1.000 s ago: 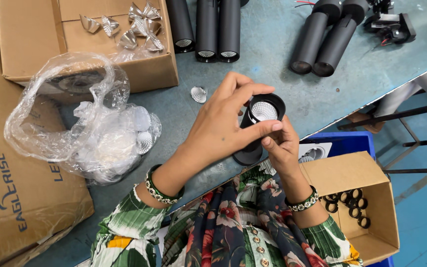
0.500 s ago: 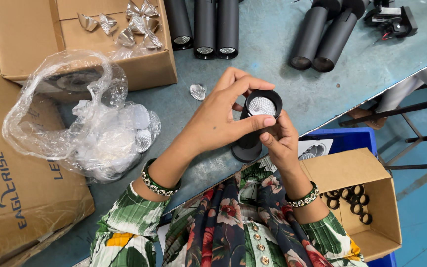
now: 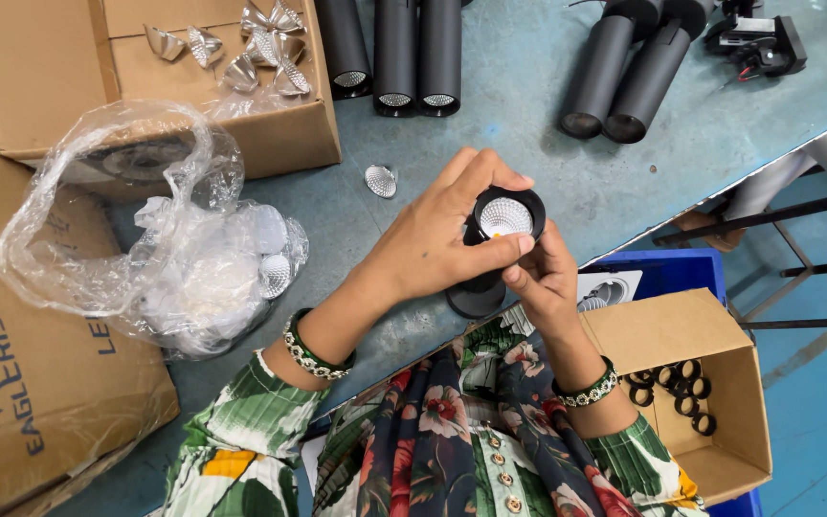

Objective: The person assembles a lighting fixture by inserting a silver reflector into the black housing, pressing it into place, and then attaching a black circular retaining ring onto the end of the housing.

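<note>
Black, the lamp tube (image 3: 490,251) stands upright at the table's (image 3: 547,172) near edge, pinched between both hands: right hand (image 3: 546,282) grips its near side, left hand (image 3: 433,239) curls fingers over the rim around the silver reflector (image 3: 505,217). Farther off lie a loose reflector (image 3: 380,180), plastic bag (image 3: 165,239) and more black tubes (image 3: 404,53).

- My left hand (image 3: 433,239) reaches from lower left to frame centre, fingers curled, thumb and forefinger pinched.
- My right hand (image 3: 543,282) rises just beneath it, fingertips touching my left thumb.
</note>
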